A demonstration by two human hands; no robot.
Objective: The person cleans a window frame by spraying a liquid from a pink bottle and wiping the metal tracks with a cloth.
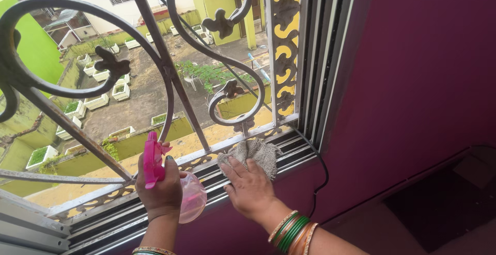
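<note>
At an open window fitted with a scrolled iron grille (170, 74), a person works over the sliding tracks of the sill (289, 149), both bare hands in frame from a head-worn camera. The right hand (250, 185), its wrist stacked with green and gold bangles (292, 233), lies flat with fingers spread on a grey cleaning cloth (256, 152), pressing it onto the metal tracks near the right corner of the frame, just beside a thin black cable (321, 167) that runs down the magenta wall (413, 79). The left hand (160, 190) is closed around a pink spray bottle (170, 185), fingers wrapped at the neck below the trigger head, the clear rounded body of pink liquid hanging under the palm; the bottle stays upright, off to the left of the cloth and near the lower bar of the grille. Beyond the ironwork, a rooftop terrace with white planter boxes (121, 90) and yellow-green buildings shows far below. The work appears to be at the wiping stage, the cloth already down on the channel while the sprayer is kept ready. By the look of it, the next stroke calls for firm, even pressure along the narrow grooves, keeping the cloth clear of the cable and the grille's lower scrollwork.
</note>
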